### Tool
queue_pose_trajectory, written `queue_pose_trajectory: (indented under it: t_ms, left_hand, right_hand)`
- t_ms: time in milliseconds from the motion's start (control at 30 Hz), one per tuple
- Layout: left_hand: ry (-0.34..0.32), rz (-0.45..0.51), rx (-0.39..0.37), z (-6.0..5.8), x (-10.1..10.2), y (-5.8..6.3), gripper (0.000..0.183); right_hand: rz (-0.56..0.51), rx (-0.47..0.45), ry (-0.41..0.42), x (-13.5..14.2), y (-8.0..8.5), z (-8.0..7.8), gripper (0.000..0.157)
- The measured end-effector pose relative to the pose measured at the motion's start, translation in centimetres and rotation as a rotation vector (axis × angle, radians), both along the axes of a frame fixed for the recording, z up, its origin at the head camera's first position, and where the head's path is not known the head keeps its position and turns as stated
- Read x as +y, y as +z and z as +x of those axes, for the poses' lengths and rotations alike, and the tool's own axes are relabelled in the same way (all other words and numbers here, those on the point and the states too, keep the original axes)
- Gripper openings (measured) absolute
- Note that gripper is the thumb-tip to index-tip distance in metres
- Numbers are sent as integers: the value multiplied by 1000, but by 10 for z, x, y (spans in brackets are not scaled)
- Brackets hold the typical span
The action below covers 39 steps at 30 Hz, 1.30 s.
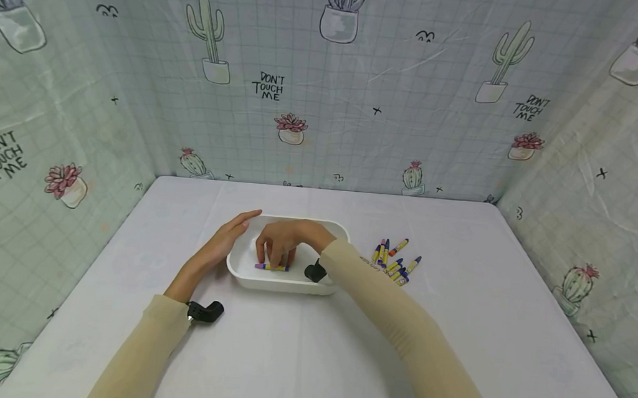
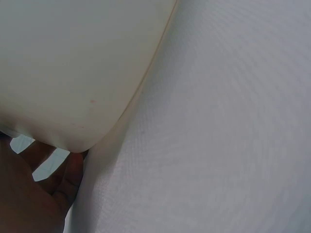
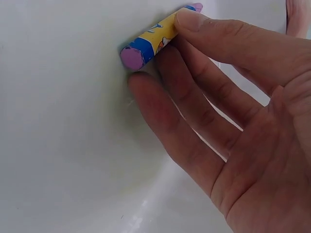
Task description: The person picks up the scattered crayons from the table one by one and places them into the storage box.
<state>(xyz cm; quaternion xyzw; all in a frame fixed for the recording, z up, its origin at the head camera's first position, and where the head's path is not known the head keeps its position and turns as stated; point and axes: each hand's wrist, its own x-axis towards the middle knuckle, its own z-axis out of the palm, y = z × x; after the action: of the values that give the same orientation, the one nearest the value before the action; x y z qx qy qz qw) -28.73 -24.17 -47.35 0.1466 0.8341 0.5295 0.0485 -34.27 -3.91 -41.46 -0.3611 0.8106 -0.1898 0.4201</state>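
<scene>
A pink-purple crayon (image 3: 158, 36) in a yellow and blue wrapper lies low inside a white plastic tray (image 1: 284, 286). My right hand (image 1: 285, 237) reaches down into the tray and pinches this crayon between thumb and fingers. The right wrist view shows the thumb on the wrapper and the other fingers along its far side. At the tray's left end, my left hand (image 1: 222, 241) rests against the rim with fingers extended. From the left wrist view, its fingertips (image 2: 70, 177) touch the tray's outer wall.
Several crayons (image 1: 395, 265) in yellow wrappers lie loosely piled on the white tabletop (image 1: 295, 353), right of the tray and partly behind my right sleeve. A cloth printed with cacti (image 1: 352, 139) hangs around the table's back and sides. Each wrist carries a black camera (image 1: 206, 311).
</scene>
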Motion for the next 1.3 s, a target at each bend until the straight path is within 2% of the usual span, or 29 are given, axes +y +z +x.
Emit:
queue_pose_trajectory:
  t_ms: [300, 567, 800, 1000, 1300]
  left_hand:
    - [4, 22, -28, 4, 3, 4, 50]
    - [9, 2, -33, 2, 4, 1, 49]
    - [22, 27, -72, 2, 6, 1, 48]
    - [24, 16, -54, 4, 6, 2, 50]
    - [35, 1, -59, 3, 4, 2, 49]
  right_hand:
    - [-76, 36, 3, 12, 6, -5, 25]
    - [-182, 37, -30, 41, 19, -5, 35]
    - [-247, 82, -94, 80, 36, -2, 36]
    - [-357, 123, -146, 122, 47, 2, 30]
    - [-469, 173, -273, 185, 46, 16, 30]
